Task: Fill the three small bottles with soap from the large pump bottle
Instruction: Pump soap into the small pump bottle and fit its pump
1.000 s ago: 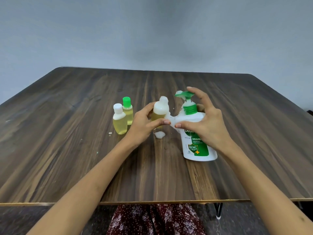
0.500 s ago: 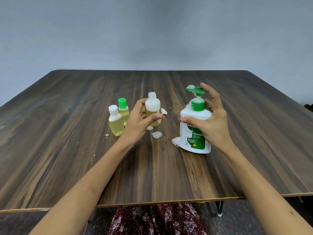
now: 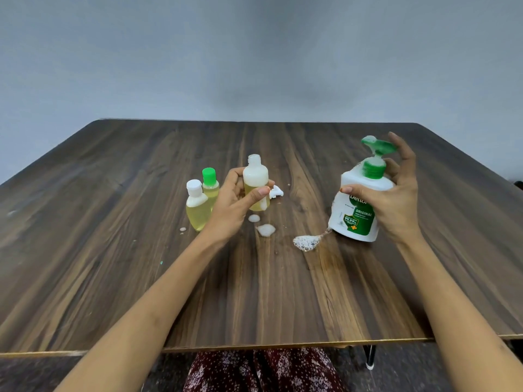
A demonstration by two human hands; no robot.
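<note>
A plain grey wall (image 3: 254,52) stands behind the dark wooden desk (image 3: 113,264). The left hand (image 3: 235,205) grips an uncapped small clear bottle with yellow soap (image 3: 255,182), upright above the desk. The right hand (image 3: 393,199) holds the large white pump bottle with green pump (image 3: 359,205), tilted, thumb across its front. Two capped small bottles, white-capped (image 3: 195,206) and green-capped (image 3: 210,183), stand touching just left of the left hand. Foam blobs (image 3: 305,242) lie between the hands.

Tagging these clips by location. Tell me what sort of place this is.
Probably a plain indoor room set up for the recording: a bare wooden table against a blank grey wall, with only soap bottles and spilled foam on it.
</note>
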